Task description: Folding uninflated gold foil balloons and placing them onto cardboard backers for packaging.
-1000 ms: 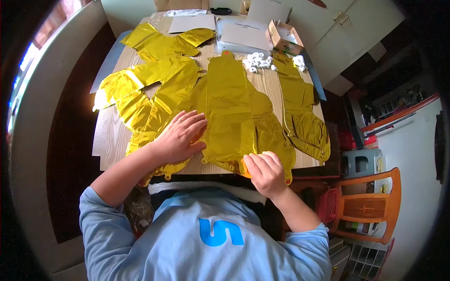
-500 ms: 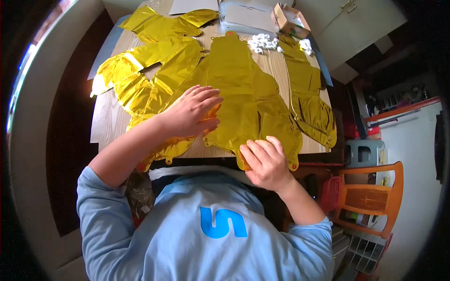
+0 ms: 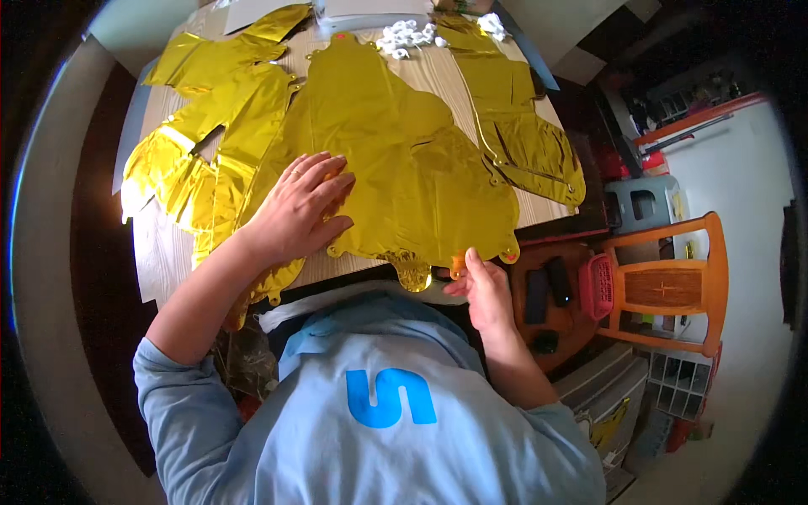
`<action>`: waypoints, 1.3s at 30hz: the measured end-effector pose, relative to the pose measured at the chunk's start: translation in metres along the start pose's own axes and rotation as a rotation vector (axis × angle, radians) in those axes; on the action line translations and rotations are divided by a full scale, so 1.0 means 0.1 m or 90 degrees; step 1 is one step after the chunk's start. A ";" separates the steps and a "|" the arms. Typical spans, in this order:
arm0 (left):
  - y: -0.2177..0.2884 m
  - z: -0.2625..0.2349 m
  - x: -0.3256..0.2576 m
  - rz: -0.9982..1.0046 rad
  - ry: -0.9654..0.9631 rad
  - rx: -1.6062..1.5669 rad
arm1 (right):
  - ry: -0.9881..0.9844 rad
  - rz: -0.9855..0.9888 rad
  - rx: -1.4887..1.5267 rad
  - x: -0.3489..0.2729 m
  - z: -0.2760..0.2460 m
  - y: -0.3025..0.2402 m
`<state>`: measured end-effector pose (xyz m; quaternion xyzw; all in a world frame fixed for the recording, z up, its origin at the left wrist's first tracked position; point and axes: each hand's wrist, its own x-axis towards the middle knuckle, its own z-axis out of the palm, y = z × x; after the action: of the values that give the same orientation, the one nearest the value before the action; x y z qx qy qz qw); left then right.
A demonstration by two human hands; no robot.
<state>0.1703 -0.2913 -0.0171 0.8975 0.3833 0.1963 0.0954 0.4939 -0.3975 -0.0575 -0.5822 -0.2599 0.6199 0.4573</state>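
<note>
A flat gold foil balloon [image 3: 383,151] with scalloped edges and small tabs lies across the middle of the table, its near edge hanging slightly over the front. My left hand [image 3: 295,206] rests on its left part, palm down with fingers stretched. At the near right edge, my right hand [image 3: 486,296] pinches the foil balloon's rim, thumb uppermost; its other fingers are partly hidden beneath. More gold foil [image 3: 189,156], crinkled and shiny, spreads to the left of it. Another gold foil piece [image 3: 513,118] lies along the table's right side.
White curled pieces [image 3: 406,35] sit in a pile at the far side, with a white bundle [image 3: 492,25] to their right. The wood-grain table [image 3: 164,261] ends just before my body. A wooden chair [image 3: 665,282] and a grey-blue stool [image 3: 644,206] stand at the right.
My right hand has turned thumb-up and grips the rim farther along. The balloon's right part has spread flatter, its fold gone. My left hand remains on the foil; the whole view has shifted.
</note>
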 end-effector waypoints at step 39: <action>-0.25 0.35 0.62 0.208 -0.068 0.131 | -0.135 -0.788 -0.650 0.27 0.37 -0.69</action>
<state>0.2085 -0.2299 -0.0398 0.9619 0.2450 0.1211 -0.0098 0.4789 -0.3357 -0.0045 -0.4081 -0.8279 0.1111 0.3683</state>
